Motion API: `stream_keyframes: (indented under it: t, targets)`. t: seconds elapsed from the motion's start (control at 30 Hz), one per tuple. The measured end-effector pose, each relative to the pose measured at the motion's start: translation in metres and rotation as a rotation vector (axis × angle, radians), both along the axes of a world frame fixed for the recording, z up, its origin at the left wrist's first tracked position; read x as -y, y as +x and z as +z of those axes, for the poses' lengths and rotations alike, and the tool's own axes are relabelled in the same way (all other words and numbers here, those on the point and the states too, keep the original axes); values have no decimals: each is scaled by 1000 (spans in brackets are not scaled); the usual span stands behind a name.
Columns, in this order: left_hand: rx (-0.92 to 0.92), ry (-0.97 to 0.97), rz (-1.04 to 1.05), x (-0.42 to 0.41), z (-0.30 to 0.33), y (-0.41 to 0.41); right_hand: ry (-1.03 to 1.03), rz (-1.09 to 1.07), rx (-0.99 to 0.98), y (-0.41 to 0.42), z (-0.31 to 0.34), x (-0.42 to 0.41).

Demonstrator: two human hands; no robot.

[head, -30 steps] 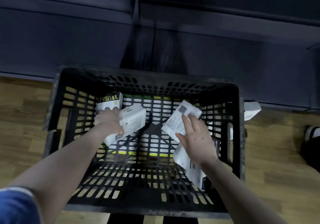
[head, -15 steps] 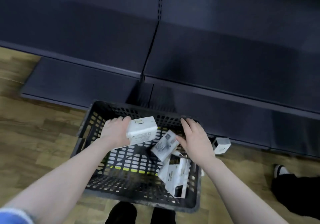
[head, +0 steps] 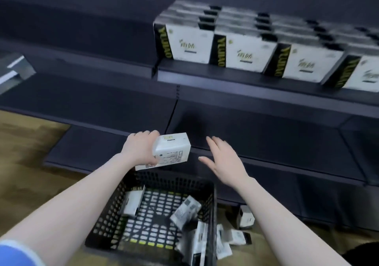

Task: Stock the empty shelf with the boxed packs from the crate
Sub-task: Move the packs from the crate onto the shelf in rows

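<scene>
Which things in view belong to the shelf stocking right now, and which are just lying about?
Part of the job:
- boxed pack held in the left hand
- right hand, open, holding nothing
- black crate with loose packs inside
- empty shelf
- stocked row of packs above

Lying about:
- small box on the floor
- fallen packs beside the crate

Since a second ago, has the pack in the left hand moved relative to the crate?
Yes. The pack held by the left hand has risen out of the crate, past its far rim, toward the shelving.
</scene>
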State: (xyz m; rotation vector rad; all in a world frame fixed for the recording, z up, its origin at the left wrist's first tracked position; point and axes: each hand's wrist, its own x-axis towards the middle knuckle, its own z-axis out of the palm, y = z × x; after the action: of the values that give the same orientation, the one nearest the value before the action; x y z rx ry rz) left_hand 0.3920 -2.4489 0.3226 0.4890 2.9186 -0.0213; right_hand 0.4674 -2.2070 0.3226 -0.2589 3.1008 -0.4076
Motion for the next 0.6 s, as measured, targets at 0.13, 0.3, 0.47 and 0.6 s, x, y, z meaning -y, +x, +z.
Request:
stream_keyframes:
  t: [0.13,0.3,0.47,0.6]
  targets:
    - [-53,-1,-51,-4,48,-7,-15,-53,-75,1,41,-3]
    - [-96,12,-112,-16,101,-7,-5,-91,-118,8,88,-17]
    - [-139,38,-173,-49,144,1,33,-108,-157,16,123,-48]
    - [-180,68,-217,-93,181,6,46,-117,-215,18,151,-88]
